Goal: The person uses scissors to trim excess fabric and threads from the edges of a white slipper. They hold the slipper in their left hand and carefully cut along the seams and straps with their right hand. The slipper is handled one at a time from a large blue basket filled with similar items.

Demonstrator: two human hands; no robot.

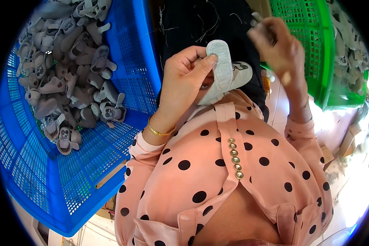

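My left hand [188, 76] pinches a pale grey child's shoe upper [244, 76] by its rounded strap [222, 61], thumb on the strap's face. Stitching runs along the strap's edge. Part of a printed figure shows on the upper, which lies over my lap. Up and to the right, apart from the shoe upper, my right hand [281, 51] is closed and smeared by motion. A small dark tool with a metal tip [256, 17] sticks out of its fingers; the blur hides its exact kind.
A blue plastic basket [90, 168] on the left holds a heap of similar grey shoe uppers [69, 69]. On the right stands a green basket [315, 53] with more pieces [346, 53]. Loose thread ends lie on the dark cloth [184, 20] over my legs.
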